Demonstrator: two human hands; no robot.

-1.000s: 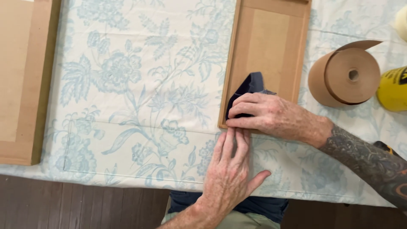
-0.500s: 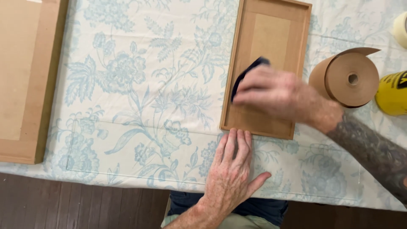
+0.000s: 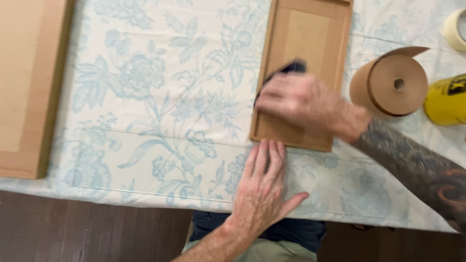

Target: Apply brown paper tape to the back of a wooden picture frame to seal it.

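brown paper roll (image 3: 395,86) | yellow can (image 3: 447,99) | large wooden panel (image 3: 29,82) | floral cloth (image 3: 145,97)

Small framed panel (image 3: 310,34): wood, matt, smooth, light brown
Large panel (image 3: 29,82) at left edge: same matt wood
Cloth (image 3: 291,68) under right hand (image 3: 303,104): dark fabric, matt
Tabletop cover (image 3: 145,97): printed cloth, pale blue floral, soft, faint creases
Tape roll (image 3: 395,85): brown paper, matt
Yellow container (image 3: 446,99): glossy
Floor (image 3: 87,228): dark wood planks, dull sheen
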